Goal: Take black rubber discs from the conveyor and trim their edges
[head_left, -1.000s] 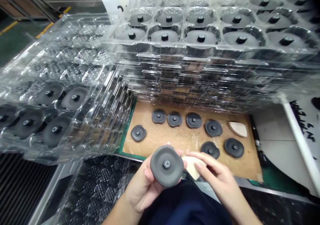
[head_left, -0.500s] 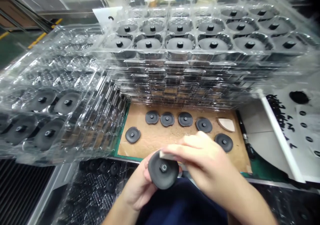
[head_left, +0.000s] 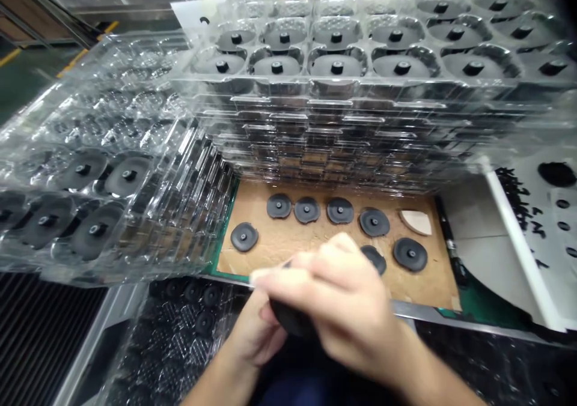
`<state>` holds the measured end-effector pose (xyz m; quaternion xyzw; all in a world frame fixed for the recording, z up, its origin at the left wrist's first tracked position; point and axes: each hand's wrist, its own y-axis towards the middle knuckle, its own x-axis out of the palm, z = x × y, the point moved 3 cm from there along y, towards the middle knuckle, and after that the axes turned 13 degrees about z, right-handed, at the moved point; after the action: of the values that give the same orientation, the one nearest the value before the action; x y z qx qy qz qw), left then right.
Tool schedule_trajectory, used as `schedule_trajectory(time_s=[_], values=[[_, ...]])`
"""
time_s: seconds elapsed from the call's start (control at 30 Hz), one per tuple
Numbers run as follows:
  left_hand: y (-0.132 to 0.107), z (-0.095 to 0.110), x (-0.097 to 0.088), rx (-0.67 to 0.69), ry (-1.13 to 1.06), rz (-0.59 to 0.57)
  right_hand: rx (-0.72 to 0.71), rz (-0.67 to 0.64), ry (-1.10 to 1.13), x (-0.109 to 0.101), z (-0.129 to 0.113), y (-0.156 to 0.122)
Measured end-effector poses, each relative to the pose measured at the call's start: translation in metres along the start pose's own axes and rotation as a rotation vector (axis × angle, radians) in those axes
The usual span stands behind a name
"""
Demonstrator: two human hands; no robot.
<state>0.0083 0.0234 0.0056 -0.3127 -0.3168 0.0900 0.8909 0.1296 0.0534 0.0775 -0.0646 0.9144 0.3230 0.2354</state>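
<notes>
My left hand, low in the middle of the head view, grips a black round rubber-like disc from its left side. Over the disc's top lies my right hand, blurred, with curled fingers reaching to the disc's far left edge. The small pale block pinched in those fingers half a second earlier is now hidden by them. Most of the disc, including its central stud, is covered too. Beyond the hands, several similar black discs lie stud-up on a brown cardboard sheet. One disc is partly behind my right hand.
Tall stacked clear plastic trays holding discs form a wall behind the cardboard. Another tray stack stands left. A pale wedge-shaped piece lies at the cardboard's right. Further right is a white panel with holes.
My right hand has swept left across the disc and now covers its face. The disc has tilted. Another disc on the cardboard has come into sight beside my right hand. The view has shifted slightly.
</notes>
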Motion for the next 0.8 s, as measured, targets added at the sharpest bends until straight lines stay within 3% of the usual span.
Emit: schedule_trajectory(time_s=[0.17, 0.33, 0.4, 0.5, 0.53, 0.6, 0.7, 0.8], values=[[0.000, 0.006, -0.022, -0.002, -0.143, -0.005, 0.441, -0.016, -0.116, 0.016, 0.059, -0.037], [0.003, 0.005, -0.033, 0.002, -0.164, 0.022, 0.468, -0.103, -0.128, 0.053, 0.080, -0.087], [0.005, 0.003, -0.033, -0.009, -0.156, 0.027, 0.496, -0.081, -0.140, 0.050, 0.076, -0.084], [0.006, 0.000, -0.029, -0.036, -0.137, 0.056, 0.540, 0.074, -0.177, 0.026, 0.053, -0.054], [0.006, 0.000, -0.027, -0.036, -0.126, 0.071, 0.523, 0.167, -0.183, 0.017, 0.041, -0.042], [0.005, 0.000, -0.023, -0.031, -0.110, 0.066, 0.335, 0.239, -0.133, 0.008, 0.013, -0.019], [0.005, 0.001, -0.021, -0.022, -0.097, 0.026, 0.120, 0.074, 0.004, 0.015, -0.015, -0.006], [0.005, 0.000, -0.023, -0.021, -0.083, 0.094, 0.202, -0.136, 0.054, 0.027, -0.015, -0.007]])
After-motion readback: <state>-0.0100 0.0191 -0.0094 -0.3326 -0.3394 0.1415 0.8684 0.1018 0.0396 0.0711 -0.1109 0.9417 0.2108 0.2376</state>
